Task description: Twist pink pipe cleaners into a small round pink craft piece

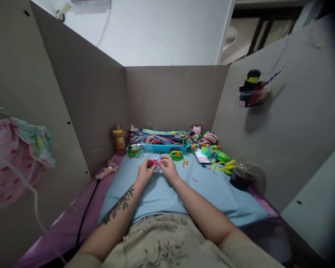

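My left hand point(145, 172) and my right hand point(169, 169) meet over the light blue cloth point(162, 195), fingers pinched. Between them is a small bright pink pipe cleaner piece point(155, 162), and the fingertips of both hands grip it. Its exact shape is too small to make out. Just beyond my right hand lies a green pipe cleaner ring point(176, 155) with orange bits. A bent orange pipe cleaner point(185, 163) and a short pink scrap point(194, 179) lie to the right of that hand.
A blue tray point(167, 148) of pipe cleaners stands at the back. A pink glue gun point(107, 171) and a lidded cup point(119, 141) are on the left. On the right are yellow pipe cleaners point(226, 166) and a dark container point(241, 178). Grey panels point(175, 96) enclose the table.
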Motion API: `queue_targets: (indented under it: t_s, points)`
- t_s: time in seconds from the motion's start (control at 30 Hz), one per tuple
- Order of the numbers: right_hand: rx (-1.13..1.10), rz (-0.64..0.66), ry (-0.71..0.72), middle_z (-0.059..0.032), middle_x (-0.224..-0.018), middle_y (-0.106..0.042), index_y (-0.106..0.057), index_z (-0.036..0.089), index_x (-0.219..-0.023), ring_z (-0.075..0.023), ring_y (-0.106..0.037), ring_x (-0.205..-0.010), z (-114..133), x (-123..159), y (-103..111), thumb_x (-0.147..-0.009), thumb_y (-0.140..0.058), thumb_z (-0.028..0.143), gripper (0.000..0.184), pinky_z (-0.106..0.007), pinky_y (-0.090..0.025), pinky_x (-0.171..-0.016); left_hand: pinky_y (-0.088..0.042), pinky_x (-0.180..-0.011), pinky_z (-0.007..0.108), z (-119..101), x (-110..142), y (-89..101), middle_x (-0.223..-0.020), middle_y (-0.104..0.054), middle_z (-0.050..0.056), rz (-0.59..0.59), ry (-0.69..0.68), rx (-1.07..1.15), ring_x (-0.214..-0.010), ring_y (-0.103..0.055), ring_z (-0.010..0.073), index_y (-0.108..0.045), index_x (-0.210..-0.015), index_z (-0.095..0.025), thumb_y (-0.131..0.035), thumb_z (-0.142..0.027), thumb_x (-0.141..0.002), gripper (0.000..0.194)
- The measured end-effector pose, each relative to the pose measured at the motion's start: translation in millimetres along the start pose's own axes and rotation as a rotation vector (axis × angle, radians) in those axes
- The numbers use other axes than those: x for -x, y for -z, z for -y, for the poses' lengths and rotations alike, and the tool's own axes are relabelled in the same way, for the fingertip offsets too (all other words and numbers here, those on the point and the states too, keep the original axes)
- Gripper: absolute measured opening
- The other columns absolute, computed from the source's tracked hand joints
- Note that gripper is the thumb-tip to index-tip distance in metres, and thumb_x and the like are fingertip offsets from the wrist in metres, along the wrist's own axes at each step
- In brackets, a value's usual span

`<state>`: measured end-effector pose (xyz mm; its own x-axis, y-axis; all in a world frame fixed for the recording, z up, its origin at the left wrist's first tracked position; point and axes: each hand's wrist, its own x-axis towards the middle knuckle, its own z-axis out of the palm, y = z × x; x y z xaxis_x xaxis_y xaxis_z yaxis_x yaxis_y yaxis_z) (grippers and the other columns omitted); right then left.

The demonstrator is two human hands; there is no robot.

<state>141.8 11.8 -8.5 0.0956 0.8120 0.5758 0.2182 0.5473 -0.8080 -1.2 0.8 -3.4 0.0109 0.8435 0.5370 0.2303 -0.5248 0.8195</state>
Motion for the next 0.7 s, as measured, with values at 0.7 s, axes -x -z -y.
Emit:
queue_targets:
  t_s: [0.7]
  points:
    - [-0.012, -0.060, -0.046, -0.0050, -0.089, -0.050, -0.055, 0.019, -0.073, -0.0183, -0.052, -0.089, 6.8, 0.5, 0.6, -0.071, -0.059, 0.031, 0.013, -0.029, -0.049, -0.070, -0.044, -0.071, 0.025, -6.3, 1.6, -0.4, -0.076, -0.057, 0.000, 0.055, -0.118, -0.034, -0.072, -0.055, 0.0125, -0.052, -0.081, -0.017, -0.062, -0.024, -0.070, 0.016]
